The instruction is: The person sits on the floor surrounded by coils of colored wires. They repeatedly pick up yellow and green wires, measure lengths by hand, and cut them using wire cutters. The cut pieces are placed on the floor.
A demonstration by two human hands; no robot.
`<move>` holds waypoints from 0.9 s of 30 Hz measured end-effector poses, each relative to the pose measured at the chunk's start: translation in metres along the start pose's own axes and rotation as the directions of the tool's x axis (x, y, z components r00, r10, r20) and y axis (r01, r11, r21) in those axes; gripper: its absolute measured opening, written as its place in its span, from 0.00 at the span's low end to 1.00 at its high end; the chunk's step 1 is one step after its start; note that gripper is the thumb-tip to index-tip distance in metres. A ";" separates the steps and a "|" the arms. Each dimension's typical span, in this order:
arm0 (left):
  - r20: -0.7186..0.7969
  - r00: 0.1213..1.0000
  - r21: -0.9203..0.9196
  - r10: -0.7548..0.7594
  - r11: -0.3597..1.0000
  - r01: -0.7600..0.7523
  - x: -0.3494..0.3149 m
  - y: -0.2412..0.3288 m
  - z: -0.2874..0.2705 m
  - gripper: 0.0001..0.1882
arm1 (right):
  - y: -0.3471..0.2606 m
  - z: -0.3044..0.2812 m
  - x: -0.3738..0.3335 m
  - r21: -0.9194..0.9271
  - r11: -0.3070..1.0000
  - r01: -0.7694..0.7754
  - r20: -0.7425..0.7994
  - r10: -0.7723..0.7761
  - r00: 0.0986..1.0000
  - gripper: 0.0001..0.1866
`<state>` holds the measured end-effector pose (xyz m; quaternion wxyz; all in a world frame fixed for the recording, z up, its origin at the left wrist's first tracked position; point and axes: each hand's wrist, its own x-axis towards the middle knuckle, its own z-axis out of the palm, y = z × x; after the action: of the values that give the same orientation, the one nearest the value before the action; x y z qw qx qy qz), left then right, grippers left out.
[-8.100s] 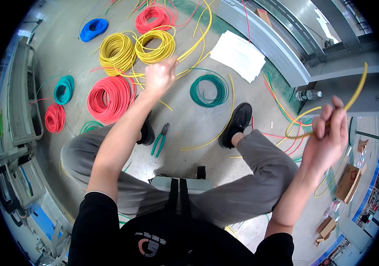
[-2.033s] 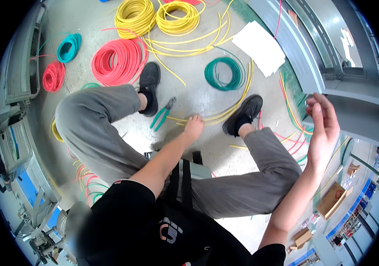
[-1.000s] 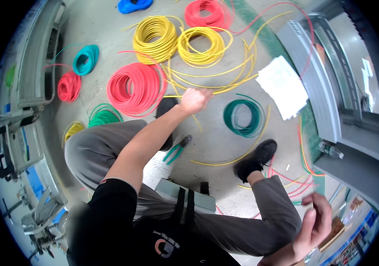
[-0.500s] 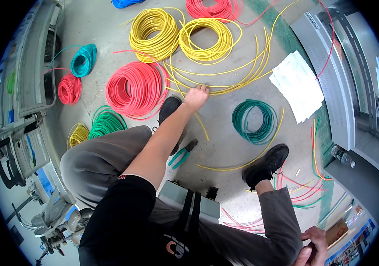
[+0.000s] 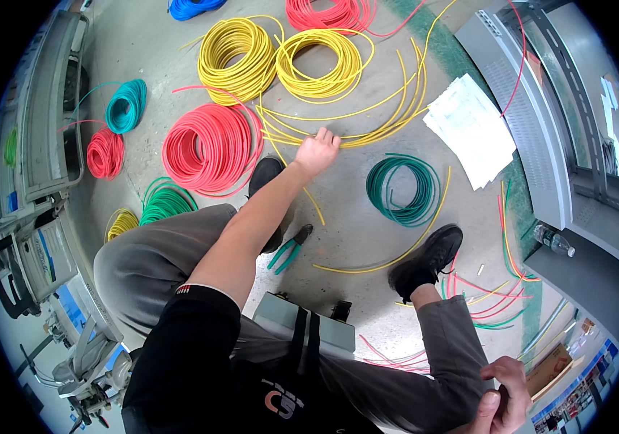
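My left hand (image 5: 317, 150) is closed round a bundle of cut yellow wires (image 5: 374, 137) lying on the floor, its fingers curled over them. The wires curve away to the right, beyond the hand. Two coils of yellow wire (image 5: 237, 61) lie just past it, and a large red wire coil (image 5: 212, 150) is to its left. Near my right knee, my right hand (image 5: 508, 398) is raised with loosely bent fingers; a gap shows beside the thumb and I see nothing held. Pliers with green handles (image 5: 289, 249) rest on the floor between my shoes.
A dark green wire coil (image 5: 402, 189) lies ahead of my right shoe (image 5: 429, 260). White papers (image 5: 470, 134) are beside a grey metal cabinet (image 5: 519, 108) on the right. Loose coloured wire pieces (image 5: 497, 304) and a plastic bottle (image 5: 554, 240) are near it. A cart (image 5: 53, 108) stands left.
The whole scene has shifted slightly left and up in the picture. My left hand stays on the yellow wires, a little farther right along them. My right hand shows more fully.
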<state>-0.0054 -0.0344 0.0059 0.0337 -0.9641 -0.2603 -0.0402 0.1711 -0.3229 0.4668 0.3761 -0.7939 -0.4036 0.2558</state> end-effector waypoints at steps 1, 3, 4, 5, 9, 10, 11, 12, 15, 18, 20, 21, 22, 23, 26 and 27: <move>0.005 1.000 0.002 0.026 1.000 -0.026 0.002 -0.001 -0.006 0.09 | 0.000 0.001 -0.002 -0.007 1.000 -0.017 -0.016 0.017 1.000 0.14; -0.074 0.995 0.009 0.068 0.998 -0.068 0.003 -0.001 -0.020 0.13 | -0.001 0.002 -0.006 -0.019 0.998 -0.051 -0.048 0.051 0.998 0.14; -0.116 0.989 0.020 0.090 0.996 -0.088 0.004 -0.003 -0.026 0.14 | -0.001 0.002 -0.007 -0.021 0.999 -0.047 -0.047 0.046 0.998 0.14; -0.102 0.989 0.022 0.111 0.994 -0.110 0.003 -0.005 -0.031 0.16 | -0.002 0.001 -0.007 -0.023 0.999 -0.041 -0.046 0.040 0.998 0.14; -0.062 0.989 0.019 0.133 0.991 -0.133 -0.001 -0.011 -0.043 0.18 | -0.007 -0.007 -0.007 -0.073 0.997 -0.019 0.033 0.021 0.999 0.12; -0.057 0.991 0.012 0.124 0.992 -0.124 -0.002 -0.011 -0.042 0.17 | -0.007 -0.007 -0.009 -0.081 0.997 -0.012 0.039 0.015 0.999 0.12; -0.031 0.993 0.009 0.114 0.993 -0.113 -0.003 -0.011 -0.041 0.17 | -0.007 -0.009 -0.013 -0.062 0.997 -0.039 0.050 0.042 0.998 0.12; -0.004 0.995 0.007 0.103 0.995 -0.103 -0.003 -0.011 -0.040 0.17 | -0.007 -0.009 -0.014 -0.093 0.996 0.010 0.046 -0.006 0.999 0.12; -0.011 0.996 0.010 0.090 0.996 -0.090 -0.001 -0.005 -0.047 0.15 | -0.002 -0.006 -0.019 -0.137 0.987 0.082 0.055 -0.075 0.996 0.11; -0.075 0.994 -0.021 0.076 0.997 -0.077 -0.003 0.004 -0.048 0.13 | 0.011 -0.006 -0.031 -0.100 0.994 0.038 0.066 -0.031 0.997 0.11; -0.098 0.994 -0.020 0.044 0.999 -0.046 -0.007 0.003 -0.052 0.11 | 0.015 -0.004 -0.033 -0.089 0.994 0.060 0.060 -0.055 0.997 0.11; -0.099 0.995 -0.014 0.027 0.999 -0.028 -0.010 0.003 -0.054 0.10 | 0.017 -0.004 -0.033 -0.100 0.992 0.082 0.066 -0.076 0.995 0.10; -0.099 0.995 -0.020 0.019 1.000 -0.021 -0.010 0.007 -0.055 0.09 | 0.017 -0.004 -0.035 -0.103 0.992 0.071 0.059 -0.065 0.996 0.11; -0.079 0.997 -0.022 0.020 1.000 -0.022 -0.009 0.008 -0.056 0.09 | 0.017 -0.004 -0.036 -0.106 0.993 0.060 0.052 -0.055 0.997 0.11; -0.024 1.000 -0.025 0.010 1.000 -0.011 -0.009 0.006 -0.060 0.09 | 0.018 -0.003 -0.038 -0.129 0.990 0.057 0.062 -0.049 0.997 0.10; -0.008 1.000 -0.020 0.001 1.000 -0.001 -0.010 0.005 -0.061 0.09 | 0.018 -0.004 -0.038 -0.132 0.990 0.054 0.071 -0.045 0.996 0.10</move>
<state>-0.0154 -0.0491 0.0655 0.0249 -0.9643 -0.2594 -0.0466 0.1612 -0.3628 0.4583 0.3144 -0.7978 -0.4520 0.2458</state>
